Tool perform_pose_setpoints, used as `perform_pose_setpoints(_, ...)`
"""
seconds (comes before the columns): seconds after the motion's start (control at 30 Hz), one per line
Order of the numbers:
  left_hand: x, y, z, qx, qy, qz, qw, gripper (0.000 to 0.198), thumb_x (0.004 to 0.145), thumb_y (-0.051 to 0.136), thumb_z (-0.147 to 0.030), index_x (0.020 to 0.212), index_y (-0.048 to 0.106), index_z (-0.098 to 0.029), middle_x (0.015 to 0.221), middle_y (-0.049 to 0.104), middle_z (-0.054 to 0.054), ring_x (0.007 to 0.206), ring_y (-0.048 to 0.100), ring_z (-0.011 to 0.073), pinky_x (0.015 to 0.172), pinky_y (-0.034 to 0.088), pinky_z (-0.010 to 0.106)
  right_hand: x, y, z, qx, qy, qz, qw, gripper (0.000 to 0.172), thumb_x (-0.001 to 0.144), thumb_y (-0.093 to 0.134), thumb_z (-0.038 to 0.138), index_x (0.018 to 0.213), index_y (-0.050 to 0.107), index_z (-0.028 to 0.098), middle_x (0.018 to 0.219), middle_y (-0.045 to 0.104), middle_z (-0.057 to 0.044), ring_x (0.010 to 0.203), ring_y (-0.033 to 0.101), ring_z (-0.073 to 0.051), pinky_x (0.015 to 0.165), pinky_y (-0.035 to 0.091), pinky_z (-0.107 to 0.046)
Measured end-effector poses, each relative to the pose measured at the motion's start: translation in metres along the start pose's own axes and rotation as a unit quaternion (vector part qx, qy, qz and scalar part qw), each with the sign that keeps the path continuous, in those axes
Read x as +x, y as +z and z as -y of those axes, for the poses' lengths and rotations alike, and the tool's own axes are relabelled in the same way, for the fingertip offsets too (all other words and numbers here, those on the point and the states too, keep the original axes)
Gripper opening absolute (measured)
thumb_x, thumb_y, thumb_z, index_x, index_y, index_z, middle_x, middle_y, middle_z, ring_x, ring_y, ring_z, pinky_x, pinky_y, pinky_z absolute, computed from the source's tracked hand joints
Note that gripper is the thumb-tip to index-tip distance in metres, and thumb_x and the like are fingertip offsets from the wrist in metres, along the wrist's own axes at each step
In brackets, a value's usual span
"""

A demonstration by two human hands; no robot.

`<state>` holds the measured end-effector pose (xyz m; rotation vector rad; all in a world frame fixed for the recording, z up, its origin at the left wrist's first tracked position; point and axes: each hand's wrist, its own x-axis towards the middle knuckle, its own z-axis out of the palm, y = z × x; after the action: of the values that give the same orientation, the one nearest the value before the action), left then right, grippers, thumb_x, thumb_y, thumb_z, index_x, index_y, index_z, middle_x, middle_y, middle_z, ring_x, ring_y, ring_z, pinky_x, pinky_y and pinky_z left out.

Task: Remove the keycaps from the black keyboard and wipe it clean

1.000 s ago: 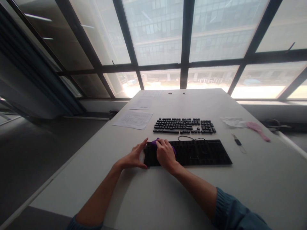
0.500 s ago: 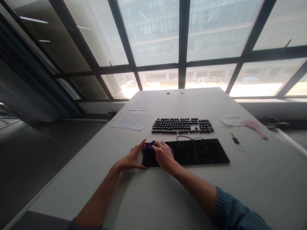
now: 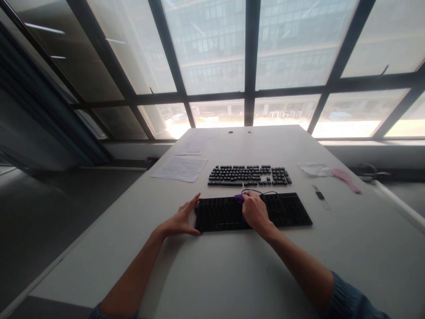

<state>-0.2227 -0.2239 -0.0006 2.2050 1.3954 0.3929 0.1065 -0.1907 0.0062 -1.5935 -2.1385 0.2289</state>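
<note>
A black keyboard base (image 3: 219, 215), its keycaps off, lies flat on the white table in front of me. My left hand (image 3: 181, 220) grips its left end, thumb at the near corner and fingers at the far corner. Closed around a purple cloth (image 3: 239, 198), my right hand (image 3: 256, 213) presses on the middle of the base; most of the cloth is hidden under it. Just beyond the base, loose black keycaps (image 3: 232, 173) are laid out in keyboard order. A thin black cable (image 3: 252, 191) loops at the base's far edge.
Printed sheets (image 3: 181, 169) lie at the left. To the right are a small dark-handled tool (image 3: 319, 195) with a wire loop, a crumpled white tissue or bag (image 3: 314, 169) and a pink brush-like thing (image 3: 345, 178). Windows (image 3: 215, 113) stand behind the white table (image 3: 206, 270).
My right hand has slid the purple cloth rightward across the base, from its left end to the middle. The left hand keeps its hold. The view has shifted slightly.
</note>
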Motion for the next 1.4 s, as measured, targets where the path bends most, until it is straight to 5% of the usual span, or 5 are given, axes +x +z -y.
perform_pose_setpoints(0.3, 0.0, 0.001, 0.002, -0.004, -0.002, -0.004, 1.0, 0.136, 0.061, 0.088, -0.049, 0.157, -0.007, -0.032, 0.157, 0.03, 0.016, 0.142, 0.031, 0.0389, 0.117, 0.022, 0.056, -0.002, -0.008, -0.023, 0.011, 0.041, -0.042, 0.998, 0.027, 0.091, 0.046, 0.01, 0.099, 0.072, 0.016, 0.105, 0.064, -0.011, 0.1, 0.057, -0.023, 0.087, 0.043, -0.029)
perform_pose_setpoints(0.47, 0.0, 0.0, 0.002, -0.005, 0.0, -0.001, 1.0, 0.134, 0.063, 0.087, -0.047, 0.157, -0.007, -0.034, 0.157, 0.028, 0.015, 0.143, 0.028, 0.0399, 0.117, 0.022, 0.059, -0.002, -0.008, 0.005, 0.064, -0.038, -0.072, 0.995, 0.031, 0.096, 0.044, 0.013, 0.115, 0.068, 0.016, 0.115, 0.063, -0.01, 0.107, 0.054, -0.023, 0.094, 0.043, -0.03)
perform_pose_setpoints(0.6, 0.001, 0.0, 0.001, -0.001, -0.001, -0.001, 1.0, 0.134, 0.063, 0.087, -0.048, 0.157, -0.008, -0.032, 0.157, 0.027, 0.017, 0.144, 0.027, 0.0402, 0.117, 0.022, 0.059, -0.008, 0.003, 0.032, 0.033, -0.121, -0.019, 0.992, 0.028, 0.096, 0.052, 0.024, 0.119, 0.067, 0.023, 0.122, 0.061, -0.009, 0.11, 0.051, -0.025, 0.096, 0.041, -0.037)
perform_pose_setpoints(0.73, 0.001, 0.001, 0.002, 0.0, 0.002, -0.005, 1.0, 0.134, 0.063, 0.087, -0.049, 0.157, -0.007, -0.032, 0.157, 0.028, 0.018, 0.144, 0.027, 0.0404, 0.117, 0.02, 0.059, -0.01, 0.012, 0.035, -0.011, -0.13, 0.023, 0.991, 0.028, 0.096, 0.052, 0.023, 0.12, 0.067, 0.026, 0.125, 0.059, -0.01, 0.112, 0.051, -0.026, 0.092, 0.042, -0.038)
perform_pose_setpoints(1.4, 0.001, -0.001, -0.001, -0.002, 0.003, -0.007, 1.0, 0.131, 0.064, 0.086, -0.052, 0.157, -0.004, -0.034, 0.157, 0.028, 0.016, 0.142, 0.033, 0.0392, 0.117, 0.024, 0.057, -0.02, -0.05, -0.11, -0.083, 0.083, -0.021, 0.993, 0.031, 0.095, 0.047, 0.016, 0.118, 0.067, 0.019, 0.108, 0.059, -0.009, 0.084, 0.061, -0.018, 0.076, 0.041, -0.028)
